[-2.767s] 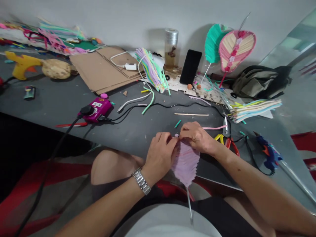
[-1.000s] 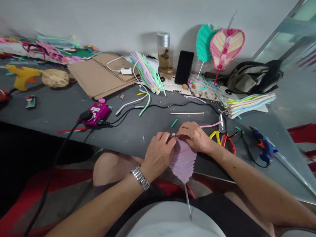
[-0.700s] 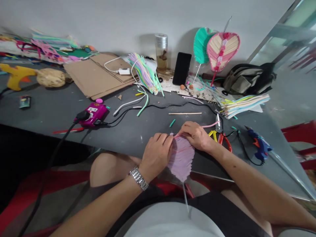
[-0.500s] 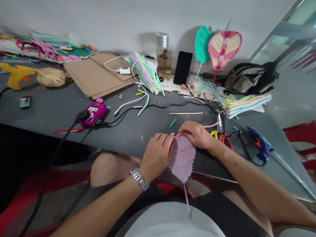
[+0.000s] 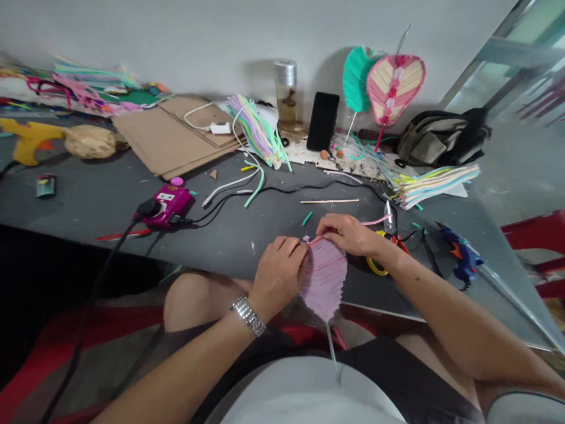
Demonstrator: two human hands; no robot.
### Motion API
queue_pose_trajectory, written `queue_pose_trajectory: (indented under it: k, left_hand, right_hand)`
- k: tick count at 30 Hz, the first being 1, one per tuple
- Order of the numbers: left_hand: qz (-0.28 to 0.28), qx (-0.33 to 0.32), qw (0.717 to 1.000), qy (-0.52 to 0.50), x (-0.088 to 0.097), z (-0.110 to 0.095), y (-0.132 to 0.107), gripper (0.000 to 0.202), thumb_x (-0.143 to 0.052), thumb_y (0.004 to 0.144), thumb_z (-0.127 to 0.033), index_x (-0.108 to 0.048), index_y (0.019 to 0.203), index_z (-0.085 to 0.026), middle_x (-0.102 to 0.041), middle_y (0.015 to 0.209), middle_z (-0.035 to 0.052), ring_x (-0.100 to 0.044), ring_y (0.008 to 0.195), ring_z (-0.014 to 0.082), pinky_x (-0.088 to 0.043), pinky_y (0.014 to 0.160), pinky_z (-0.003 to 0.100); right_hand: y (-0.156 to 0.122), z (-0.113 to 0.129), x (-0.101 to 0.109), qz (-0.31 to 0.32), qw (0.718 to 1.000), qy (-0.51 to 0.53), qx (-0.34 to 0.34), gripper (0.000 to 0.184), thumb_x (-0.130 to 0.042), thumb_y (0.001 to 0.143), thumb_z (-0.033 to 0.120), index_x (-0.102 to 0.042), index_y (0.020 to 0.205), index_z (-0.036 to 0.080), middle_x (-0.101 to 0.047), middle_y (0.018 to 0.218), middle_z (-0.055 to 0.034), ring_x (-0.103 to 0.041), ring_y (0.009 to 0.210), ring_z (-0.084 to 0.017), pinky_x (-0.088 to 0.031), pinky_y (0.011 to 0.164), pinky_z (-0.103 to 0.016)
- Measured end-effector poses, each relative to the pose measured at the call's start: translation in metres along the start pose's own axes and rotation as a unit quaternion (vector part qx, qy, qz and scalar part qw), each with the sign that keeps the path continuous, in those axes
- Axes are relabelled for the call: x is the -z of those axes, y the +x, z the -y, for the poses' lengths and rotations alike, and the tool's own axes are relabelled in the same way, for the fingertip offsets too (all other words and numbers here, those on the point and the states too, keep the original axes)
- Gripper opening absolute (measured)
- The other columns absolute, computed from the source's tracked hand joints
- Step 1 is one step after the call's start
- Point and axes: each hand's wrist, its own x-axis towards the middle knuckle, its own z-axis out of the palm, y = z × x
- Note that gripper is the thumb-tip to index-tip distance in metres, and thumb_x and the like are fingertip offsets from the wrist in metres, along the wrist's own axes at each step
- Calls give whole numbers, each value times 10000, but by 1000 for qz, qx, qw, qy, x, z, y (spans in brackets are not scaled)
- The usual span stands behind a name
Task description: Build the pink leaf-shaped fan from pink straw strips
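Left hand (image 5: 280, 277), with a metal link watch bracelet (image 5: 247, 315) at the wrist, was closed over the upper left edge of a lilac leaf-shaped panel (image 5: 322, 277) built from many fine parallel strips. The right hand (image 5: 346, 234) pressed on the panel's top edge, its fingers close to those of the left hand, so that both hands were clamped on the panel together. A pink strip (image 5: 375, 221) ran from under the right hand towards the right. The panel was held just above the person's lap, in front of the edge of a grey worktable (image 5: 229, 232), with a thin pale stem (image 5: 332, 350) hanging from its tip. It probably weighed very little and would flex; its notched edge looked the most fragile part (the material cannot be told from this view), so the broad face or the stem seemed the safer hold.

Across the table, from left to right, lay a yellow glue gun (image 5: 26, 134), flat cardboard sheets (image 5: 168, 138), and a magenta power unit (image 5: 165, 205) with its black cord. Beyond the hands were yellow-handled scissors (image 5: 377, 265), a bundle of pastel strips (image 5: 435, 185), and a blue glue gun (image 5: 459, 256).
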Motion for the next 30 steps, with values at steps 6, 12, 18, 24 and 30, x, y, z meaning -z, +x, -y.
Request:
queue_pose_trajectory:
  k: [6,12,18,24,30]
  left_hand:
    - [-78,-4,996,-34,-2,0,-11,251,-492,1022,-198,-627,1220,-123,-738,1094,146,-658,1047,285,-560,923,450]
    - [-3,25,999,-31,9,-28,-26,345,-566,1008,-332,-641,1253,-100,-659,1326,210,-565,1317,360,-488,1105,538]
    - [4,43,998,-47,9,-36,-30,382,-532,1022,-387,-609,1313,-151,-612,1402,186,-517,1350,350,-445,1110,532]
    - [-13,150,989,-8,7,2,-15,434,-556,980,-349,-590,1338,-105,-606,1326,204,-535,1218,363,-447,1056,537]
    - [13,173,985,13,8,14,-9,368,-603,948,-365,-684,1253,-176,-604,1206,158,-543,1121,342,-469,975,497]
  right_hand:
    - [-2,2,-3,-21,1000,12,-12,173,-594,869,58,-706,885,189,-694,886,-24,-613,804,-151,-427,759,-261]
    - [-7,-1,-16,-73,997,3,5,247,-536,847,27,-711,885,196,-697,885,-41,-649,846,-179,-462,795,-285]
    - [-10,-5,-26,-128,991,-7,30,211,-535,895,72,-704,921,197,-716,914,-67,-666,883,-210,-487,831,-329]
    - [-11,-6,-27,-130,990,-16,44,191,-550,903,78,-702,918,194,-716,906,-69,-664,870,-211,-481,812,-326]
    - [-12,-3,-26,-128,991,-16,37,202,-558,866,53,-700,920,186,-718,920,-70,-663,882,-207,-480,822,-327]
